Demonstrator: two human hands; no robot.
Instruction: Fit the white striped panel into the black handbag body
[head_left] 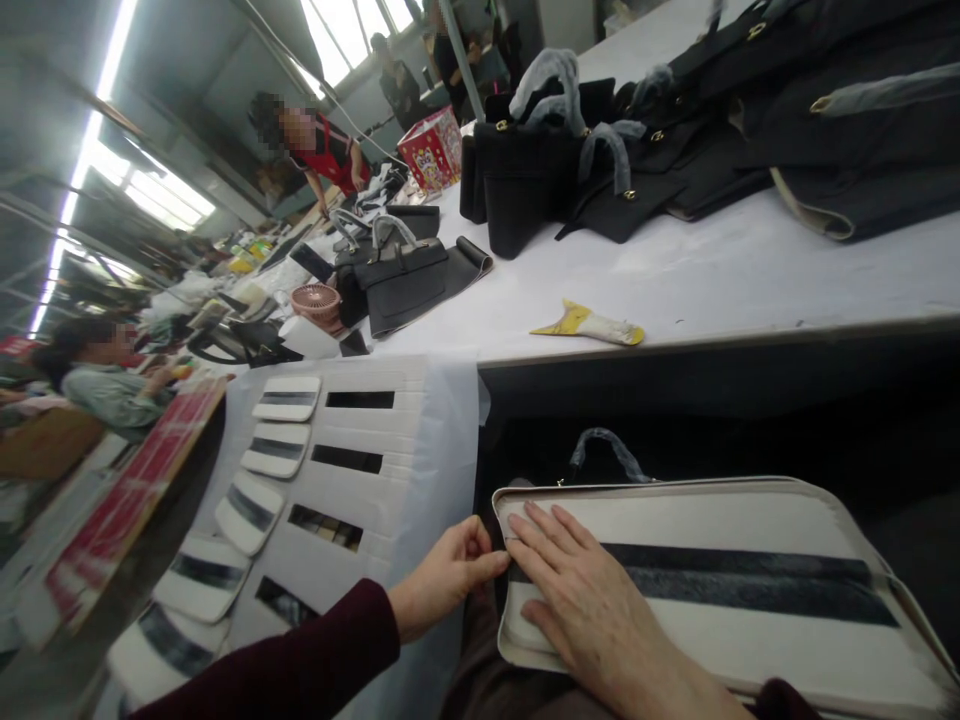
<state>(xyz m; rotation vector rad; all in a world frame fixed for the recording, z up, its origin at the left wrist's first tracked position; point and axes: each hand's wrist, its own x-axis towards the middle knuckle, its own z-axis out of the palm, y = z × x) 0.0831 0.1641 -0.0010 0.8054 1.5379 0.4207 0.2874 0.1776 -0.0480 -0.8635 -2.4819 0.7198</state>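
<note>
Nearest us, our right hand (581,590) lies flat and unclenched on the cream bag panel (720,590) with its black stripe, on our lap below the table (750,280). Our left hand (450,575) pinches the panel's left edge. We can read no writing on the red box (433,150).

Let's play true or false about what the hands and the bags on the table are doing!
1. The right hand lies flat on a cream panel with a black stripe. True.
2. The left hand holds the yellow scrap. False: the scrap lies alone on the white table; the left hand pinches the panel's corner.
3. Black handbags stand on the table. True.
4. The pink fan sits on the panel. False: it sits far off on the table.
</note>
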